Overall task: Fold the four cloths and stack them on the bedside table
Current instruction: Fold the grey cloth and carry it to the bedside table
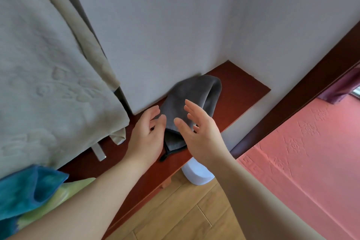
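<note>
One folded grey cloth [194, 99] lay on the red-brown bedside table [243, 87] against the white wall [175, 25], a person's left hand [145, 134] loosely curled at its edge and right hand [198, 134] straight-fingered over it, neither gripping anything, a blue cloth [25, 191] well apart at left.

A large beige fabric [48, 84] with an embossed pattern hangs at the left, in front of a white wall [165, 25]. Below lies a light wooden floor [185, 210], and a white rounded object [196, 173] stands on it. At the right, a dark wooden frame [292, 103] borders a pink embossed bed cover [311, 161]. A purple fabric [339, 87] hangs at the far right edge.
</note>
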`<state>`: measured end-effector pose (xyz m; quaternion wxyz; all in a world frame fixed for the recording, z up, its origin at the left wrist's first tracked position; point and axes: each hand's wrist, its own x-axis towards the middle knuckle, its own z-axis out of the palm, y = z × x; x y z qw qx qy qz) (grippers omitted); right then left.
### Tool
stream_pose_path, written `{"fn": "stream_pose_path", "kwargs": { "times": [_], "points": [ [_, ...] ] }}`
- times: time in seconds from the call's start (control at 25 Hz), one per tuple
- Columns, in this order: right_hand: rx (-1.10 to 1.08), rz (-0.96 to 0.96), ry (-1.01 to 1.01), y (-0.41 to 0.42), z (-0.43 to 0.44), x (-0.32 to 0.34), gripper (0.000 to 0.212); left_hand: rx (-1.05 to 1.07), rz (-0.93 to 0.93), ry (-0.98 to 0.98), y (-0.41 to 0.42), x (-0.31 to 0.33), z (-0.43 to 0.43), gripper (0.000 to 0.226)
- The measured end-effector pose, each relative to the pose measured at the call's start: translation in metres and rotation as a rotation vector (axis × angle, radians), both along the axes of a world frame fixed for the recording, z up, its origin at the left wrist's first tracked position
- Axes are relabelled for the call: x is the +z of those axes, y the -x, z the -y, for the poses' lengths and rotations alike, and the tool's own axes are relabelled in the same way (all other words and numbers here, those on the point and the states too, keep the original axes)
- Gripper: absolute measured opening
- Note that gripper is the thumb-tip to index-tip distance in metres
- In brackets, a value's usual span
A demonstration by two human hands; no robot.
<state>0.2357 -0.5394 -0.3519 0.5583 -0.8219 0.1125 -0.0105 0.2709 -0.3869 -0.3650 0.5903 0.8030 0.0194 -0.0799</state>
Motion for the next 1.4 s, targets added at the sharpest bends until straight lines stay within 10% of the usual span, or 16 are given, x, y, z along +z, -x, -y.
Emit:
{"fn": "stream_pose_path", "kwargs": {
  "times": [0.64,0.92,1.4],
  "points": [
    [0.122,-0.078,0.391,-0.048,0.018,-0.075,0.075,-0.496,0.230,-0.575,-0.078,-0.065,-0.008,0.053],
    [-0.021,0.025,0.416,-0.050,0.019,-0.074,0.031,-0.411,0.396,-0.544,-0.086,-0.059,-0.011,0.023],
    [-0.340,0.288,0.142,-0.055,0.062,0.068,0.027,-0.062,0.541,-0.263,-0.097,0.092,0.034,0.015]
  ]
}}
